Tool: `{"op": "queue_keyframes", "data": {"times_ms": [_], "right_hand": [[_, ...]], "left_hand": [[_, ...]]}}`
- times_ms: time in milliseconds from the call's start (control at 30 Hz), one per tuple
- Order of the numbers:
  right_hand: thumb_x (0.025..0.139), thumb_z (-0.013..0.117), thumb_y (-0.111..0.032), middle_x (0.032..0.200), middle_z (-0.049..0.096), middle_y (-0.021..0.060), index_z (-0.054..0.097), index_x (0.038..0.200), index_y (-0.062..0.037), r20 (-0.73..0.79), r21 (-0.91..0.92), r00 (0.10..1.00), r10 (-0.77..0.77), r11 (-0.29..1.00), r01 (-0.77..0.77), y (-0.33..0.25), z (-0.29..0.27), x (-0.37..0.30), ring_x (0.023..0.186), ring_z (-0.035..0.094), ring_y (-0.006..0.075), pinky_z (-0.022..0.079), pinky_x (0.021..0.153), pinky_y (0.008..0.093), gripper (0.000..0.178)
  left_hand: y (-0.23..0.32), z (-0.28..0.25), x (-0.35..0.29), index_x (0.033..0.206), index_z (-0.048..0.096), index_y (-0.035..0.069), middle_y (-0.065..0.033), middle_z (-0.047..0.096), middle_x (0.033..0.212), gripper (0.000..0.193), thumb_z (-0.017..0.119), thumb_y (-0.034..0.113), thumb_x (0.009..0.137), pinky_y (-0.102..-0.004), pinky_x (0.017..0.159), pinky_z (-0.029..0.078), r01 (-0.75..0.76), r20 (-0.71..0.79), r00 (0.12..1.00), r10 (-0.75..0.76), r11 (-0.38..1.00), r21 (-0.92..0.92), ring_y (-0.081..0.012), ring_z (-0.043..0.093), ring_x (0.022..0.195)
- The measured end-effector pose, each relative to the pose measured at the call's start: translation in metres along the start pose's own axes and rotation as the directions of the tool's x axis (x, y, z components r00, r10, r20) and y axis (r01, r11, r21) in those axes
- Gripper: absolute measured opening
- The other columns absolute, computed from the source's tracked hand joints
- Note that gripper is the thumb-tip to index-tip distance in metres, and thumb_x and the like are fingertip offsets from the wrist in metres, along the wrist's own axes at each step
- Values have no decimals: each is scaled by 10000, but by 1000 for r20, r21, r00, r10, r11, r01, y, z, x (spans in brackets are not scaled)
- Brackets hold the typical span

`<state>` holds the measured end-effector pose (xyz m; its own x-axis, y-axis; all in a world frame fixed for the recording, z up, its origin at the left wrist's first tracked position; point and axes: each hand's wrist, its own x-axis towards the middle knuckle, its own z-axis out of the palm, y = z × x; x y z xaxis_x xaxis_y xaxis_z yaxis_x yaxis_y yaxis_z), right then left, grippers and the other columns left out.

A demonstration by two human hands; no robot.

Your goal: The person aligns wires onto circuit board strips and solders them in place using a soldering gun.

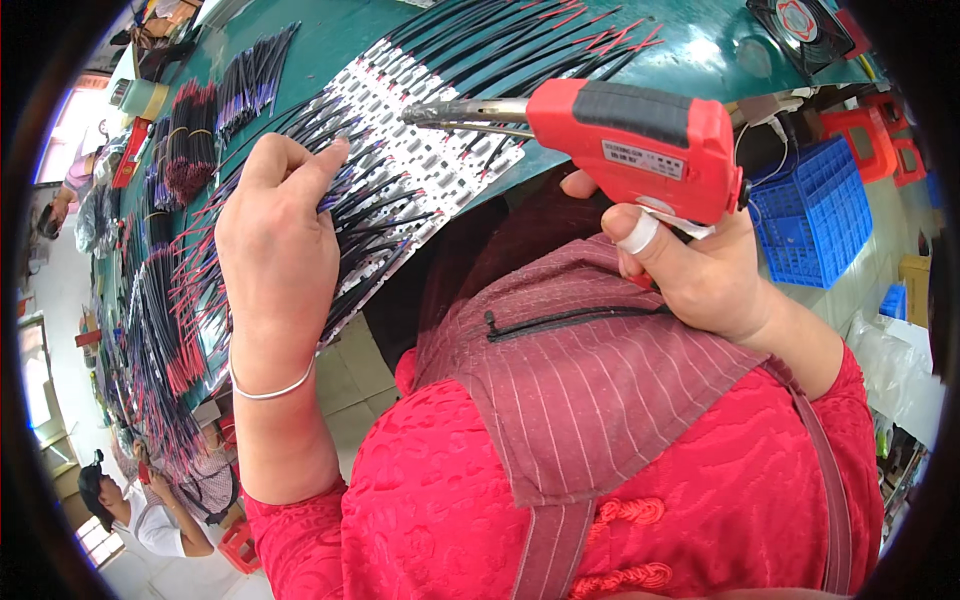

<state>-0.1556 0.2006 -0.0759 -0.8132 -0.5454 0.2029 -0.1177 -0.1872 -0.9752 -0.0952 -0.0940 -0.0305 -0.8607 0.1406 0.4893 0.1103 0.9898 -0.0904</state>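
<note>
My right hand (700, 270) grips a red and black soldering gun (630, 135), with a white wrap around the thumb. Its long metal tip (465, 112) points left, over a panel of small white circuit boards (400, 130). My left hand (280, 220) is closed in a pinch at the panel's left side, on a dark purple wire that shows only in part beneath the fingers. Rows of black wires with red ends (530, 40) run from the boards' far side, and more dark wires (370, 210) lie along the near side.
Bundles of red and black wires (190, 145) lie on the green table (330, 35) to the left. At the far right is a black fan (800, 35). Beyond the table stand a blue crate (815, 210) and red stools (865, 140). Another person (150, 510) sits at lower left.
</note>
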Motion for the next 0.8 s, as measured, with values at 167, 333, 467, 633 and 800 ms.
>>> {"op": "queue_keyframes", "data": {"times_ms": [167, 333, 467, 633, 800], "right_hand": [[959, 691, 3, 1176, 725, 115, 655, 1252, 14, 32, -50, 999, 22, 999, -20, 0, 3, 2, 1091, 678, 163, 546, 962, 325, 296], [955, 689, 15, 1195, 718, 121, 639, 1273, 14, 33, -52, 999, 14, 999, -12, 1, 5, 4, 1105, 676, 172, 546, 969, 331, 322], [950, 693, 21, 1192, 718, 119, 634, 1280, 11, 6, -2, 1000, -27, 1000, 27, 5, 6, 6, 1100, 678, 175, 547, 968, 335, 336], [1016, 652, -164, 1240, 689, 133, 567, 1375, -4, 60, -139, 997, -53, 988, 61, 10, 2, 4, 701, 582, 62, 496, 600, 230, 402], [951, 698, 13, 1178, 721, 121, 615, 1306, 11, -9, -19, 1000, 7, 1000, -7, 4, 6, 3, 1095, 682, 184, 554, 956, 340, 365]], "left_hand": [[-4, 2, -3, 1018, 776, 71, -76, 629, 878, 364, 642, -115, 735, -397, 688, 526, 9, -10, 1000, -9, 999, -45, -291, 650, 774], [1, -12, 5, 1054, 781, 79, -81, 602, 899, 423, 642, -125, 710, -380, 685, 508, -22, -99, 995, 15, 997, -72, -263, 627, 768], [3, -27, 11, 1161, 749, 66, -105, 560, 932, 627, 570, -236, 642, -328, 732, 525, -115, -39, 993, 115, 993, 5, -234, 618, 810], [3, -49, 11, 1127, 736, 22, -114, 586, 929, 575, 562, -235, 643, -308, 723, 517, -114, 26, 993, 117, 990, -81, -238, 624, 799], [4, -42, 13, 1087, 746, 29, -106, 602, 922, 507, 589, -215, 671, -303, 695, 504, -150, -53, 988, 146, 984, -94, -228, 626, 779]]}}
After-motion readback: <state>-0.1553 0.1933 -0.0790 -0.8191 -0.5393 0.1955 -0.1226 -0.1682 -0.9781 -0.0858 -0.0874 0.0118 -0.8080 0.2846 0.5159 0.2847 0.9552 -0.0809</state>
